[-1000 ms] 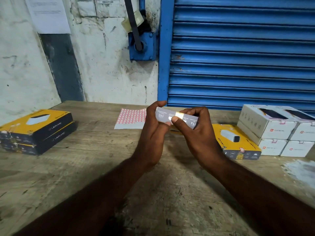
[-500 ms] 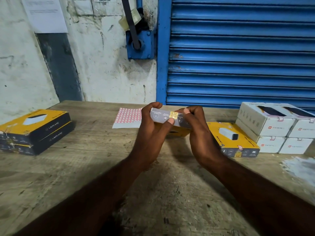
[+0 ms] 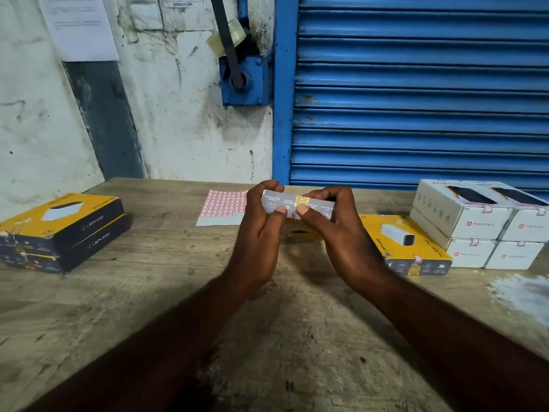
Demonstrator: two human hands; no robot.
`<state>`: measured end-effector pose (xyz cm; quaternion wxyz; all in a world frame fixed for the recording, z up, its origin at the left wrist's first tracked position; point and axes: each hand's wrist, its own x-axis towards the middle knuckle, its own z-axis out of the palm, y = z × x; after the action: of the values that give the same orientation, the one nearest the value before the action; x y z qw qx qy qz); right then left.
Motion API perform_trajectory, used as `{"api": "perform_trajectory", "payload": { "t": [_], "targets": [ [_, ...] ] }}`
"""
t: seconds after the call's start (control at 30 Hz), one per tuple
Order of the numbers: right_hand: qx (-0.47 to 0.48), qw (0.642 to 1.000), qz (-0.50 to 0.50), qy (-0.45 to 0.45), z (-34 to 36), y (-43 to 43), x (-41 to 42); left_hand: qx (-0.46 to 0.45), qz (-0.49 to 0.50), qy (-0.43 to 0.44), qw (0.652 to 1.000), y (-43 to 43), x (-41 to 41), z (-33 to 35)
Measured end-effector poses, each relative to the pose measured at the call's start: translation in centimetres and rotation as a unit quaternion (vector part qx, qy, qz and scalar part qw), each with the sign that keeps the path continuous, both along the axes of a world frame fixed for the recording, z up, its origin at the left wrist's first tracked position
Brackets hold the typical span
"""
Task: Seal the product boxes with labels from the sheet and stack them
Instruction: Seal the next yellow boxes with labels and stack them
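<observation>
Where label sheet lies: worn table, blue shutter.

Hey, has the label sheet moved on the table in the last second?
No. The sheet lies where it was, near the far edge of the table, just left of the blue shutter post.

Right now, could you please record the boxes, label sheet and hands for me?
held box: edge-on, gold sticker on near side
left hand: grips held box's left end
right hand: grips its right end
label sheet: flat on table, behind left hand
yellow stack: two boxes, far left
single yellow box: flat, right of hands
white boxes: stacked two high, far right
</observation>
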<state>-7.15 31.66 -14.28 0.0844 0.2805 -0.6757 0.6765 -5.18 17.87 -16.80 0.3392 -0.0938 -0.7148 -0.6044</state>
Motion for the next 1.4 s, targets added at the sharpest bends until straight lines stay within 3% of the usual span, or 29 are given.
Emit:
{"api": "perform_trajectory", "payload": {
  "t": [0.4, 0.8, 1.13, 1.4],
  "targets": [
    [0.012, 0.996, -0.080, 0.045, -0.3, -0.3, -0.5, 0.001, -0.017, -0.006, 1.000, 0.5, 0.3, 0.3],
    [0.013, 1.000, -0.002, 0.009, -0.1, 0.1, -0.2, -0.027, 0.042, -0.015, 0.999, 0.4, 0.4, 0.6],
    [0.025, 0.998, -0.002, 0.052, -0.1, -0.1, -0.4, -0.014, 0.030, -0.021, 0.999, 0.2, 0.7, 1.1],
    [0.047, 0.987, -0.031, 0.151, 0.0, 0.3, -0.9, -0.007, 0.008, -0.011, 1.000, 0.1, 0.8, 1.5]
  ]
}}
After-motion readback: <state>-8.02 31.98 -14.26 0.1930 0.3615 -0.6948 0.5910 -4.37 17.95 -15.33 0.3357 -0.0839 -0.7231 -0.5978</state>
